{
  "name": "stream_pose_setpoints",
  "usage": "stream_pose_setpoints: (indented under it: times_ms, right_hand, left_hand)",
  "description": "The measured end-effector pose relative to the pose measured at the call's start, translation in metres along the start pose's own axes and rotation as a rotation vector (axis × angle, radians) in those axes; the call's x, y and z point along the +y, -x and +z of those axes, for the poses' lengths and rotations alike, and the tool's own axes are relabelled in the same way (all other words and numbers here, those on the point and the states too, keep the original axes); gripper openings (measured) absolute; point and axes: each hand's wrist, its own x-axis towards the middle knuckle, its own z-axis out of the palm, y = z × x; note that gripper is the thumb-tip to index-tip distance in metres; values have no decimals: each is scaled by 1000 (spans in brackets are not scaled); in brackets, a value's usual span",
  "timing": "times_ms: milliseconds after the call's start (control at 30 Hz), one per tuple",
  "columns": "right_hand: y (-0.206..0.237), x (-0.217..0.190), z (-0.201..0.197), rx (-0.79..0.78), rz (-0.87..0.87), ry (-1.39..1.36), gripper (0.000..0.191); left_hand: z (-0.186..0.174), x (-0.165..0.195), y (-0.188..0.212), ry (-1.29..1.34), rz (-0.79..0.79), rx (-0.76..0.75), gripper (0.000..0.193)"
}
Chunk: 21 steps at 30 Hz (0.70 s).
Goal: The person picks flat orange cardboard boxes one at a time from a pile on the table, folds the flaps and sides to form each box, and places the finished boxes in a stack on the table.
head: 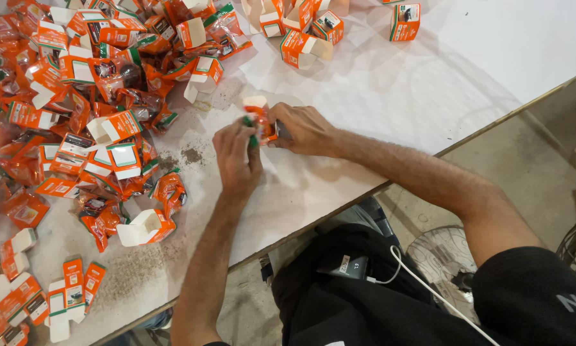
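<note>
Small orange carton [262, 122], held between both hands above the white table [429, 83], has its long axis running away from the person, white flap end farthest. Left of it lies a heap of orange cartons and packets [89, 102], too many to count. Left hand [236, 154] pinches the near end; right hand [304, 128] grips the side.
</note>
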Motion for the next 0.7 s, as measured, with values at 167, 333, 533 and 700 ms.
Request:
stream_pose_setpoints:
  times_ms: [167, 333, 533, 700]
  right_hand:
    - [0, -3, -1, 20, 10, -71, 66]
    - [1, -2, -1, 44, -21, -102, 71]
    - [0, 0, 1, 76, -3, -172, 75]
    - [-3, -3, -4, 11, 12, -127, 58]
  left_hand:
    - [-14, 19, -30, -309, 149, -126, 25]
    - [13, 18, -44, -181, -172, -51, 10]
    - [31, 3, -28, 371, -500, 174, 49]
    - [40, -10, -43, 657, -806, 34, 28]
